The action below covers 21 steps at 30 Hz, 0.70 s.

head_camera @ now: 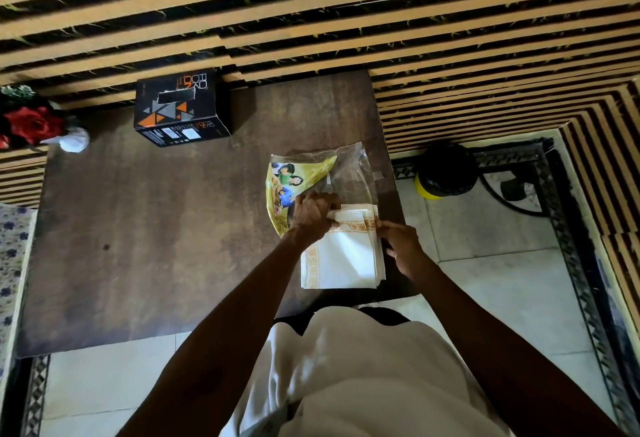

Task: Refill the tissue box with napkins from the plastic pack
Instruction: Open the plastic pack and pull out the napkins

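Note:
A stack of white napkins (346,256) with orange borders lies near the right front corner of the brown table (156,228). Its far end sits at the mouth of the clear plastic pack (349,173), which has a yellow printed panel. My left hand (313,213) is closed on the pack's edge at the stack's far left corner. My right hand (401,242) grips the right side of the napkins. The black tissue box (181,107) with orange and grey triangles stands at the table's back, apart from both hands, with a slot in its top.
A red flower in a white vase (69,140) sits at the table's far left corner. On the tiled floor to the right stands a black and yellow bin (443,173). A striped black and tan wall runs behind the table. The stack lies close to the table's right edge.

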Each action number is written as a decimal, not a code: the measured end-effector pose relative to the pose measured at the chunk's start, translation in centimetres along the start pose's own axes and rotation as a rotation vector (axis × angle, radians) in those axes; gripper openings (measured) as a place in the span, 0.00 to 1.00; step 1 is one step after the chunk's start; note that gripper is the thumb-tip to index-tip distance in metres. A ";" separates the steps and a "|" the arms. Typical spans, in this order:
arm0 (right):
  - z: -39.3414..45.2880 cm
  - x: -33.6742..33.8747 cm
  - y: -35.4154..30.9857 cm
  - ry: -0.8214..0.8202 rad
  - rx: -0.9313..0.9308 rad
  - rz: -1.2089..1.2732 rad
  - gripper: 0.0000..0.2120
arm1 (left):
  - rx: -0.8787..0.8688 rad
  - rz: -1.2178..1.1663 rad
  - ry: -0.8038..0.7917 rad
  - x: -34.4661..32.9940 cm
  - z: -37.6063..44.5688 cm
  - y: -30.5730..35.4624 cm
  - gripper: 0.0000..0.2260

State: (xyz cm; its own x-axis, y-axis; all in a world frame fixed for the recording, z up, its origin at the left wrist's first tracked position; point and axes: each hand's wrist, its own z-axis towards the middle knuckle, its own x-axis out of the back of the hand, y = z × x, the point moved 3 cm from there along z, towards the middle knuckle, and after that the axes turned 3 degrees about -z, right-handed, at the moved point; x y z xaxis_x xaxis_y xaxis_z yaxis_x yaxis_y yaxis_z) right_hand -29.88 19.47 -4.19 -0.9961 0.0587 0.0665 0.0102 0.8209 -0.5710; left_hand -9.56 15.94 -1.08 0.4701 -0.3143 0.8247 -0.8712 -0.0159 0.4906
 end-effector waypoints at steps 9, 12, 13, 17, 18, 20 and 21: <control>1.0 -0.6 -1.3 0.071 -0.125 0.003 0.11 | 0.085 0.049 -0.044 -0.1 -0.3 -0.2 0.24; 0.9 -0.7 -1.8 0.183 0.016 -0.091 0.04 | 0.085 0.104 0.021 0.2 -0.8 0.4 0.30; 0.8 -0.7 -2.1 0.227 0.099 -0.175 0.03 | 0.048 0.121 0.070 0.6 -1.2 0.7 0.27; -1.4 -1.0 -3.6 0.311 0.472 -0.451 0.09 | -0.195 0.168 0.096 1.1 -3.1 0.8 0.11; -1.9 -1.3 -3.8 0.281 0.520 -0.498 0.10 | -0.248 0.206 0.048 0.8 -3.5 0.5 0.14; -2.8 -2.3 -4.0 0.198 0.577 -0.700 0.10 | -0.283 0.310 -0.060 0.1 -4.3 -0.5 0.21; -3.1 -2.6 -4.0 0.175 0.593 -0.835 0.11 | -0.261 0.337 -0.094 -0.1 -4.6 -0.9 0.25</control>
State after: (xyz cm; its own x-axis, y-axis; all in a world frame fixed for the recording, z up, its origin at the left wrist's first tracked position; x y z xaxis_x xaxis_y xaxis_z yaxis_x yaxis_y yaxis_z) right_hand -27.03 17.78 0.51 -0.6391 -0.2799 0.7164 -0.7691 0.2300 -0.5963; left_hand -8.15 20.32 -0.33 0.1402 -0.3457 0.9278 -0.9035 0.3387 0.2627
